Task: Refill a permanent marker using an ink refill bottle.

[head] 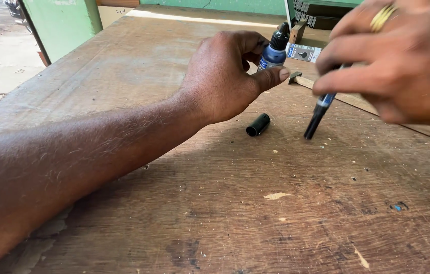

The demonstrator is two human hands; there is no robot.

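Two hands busy near far edge of tabletop (pixel 184 203): left hand (pixel 225 76) grasping small blue bottle (pixel 274 50), right hand (pixel 403 66) grasping black marker (pixel 318 114); black cap (pixel 258 125) lying between.

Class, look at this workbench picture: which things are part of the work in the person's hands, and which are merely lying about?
In use:
small blue bottle, held in the left hand
black marker, held in the right hand
black cap, lying on the wooden table between the hands

Lying about:
hammer
small printed box
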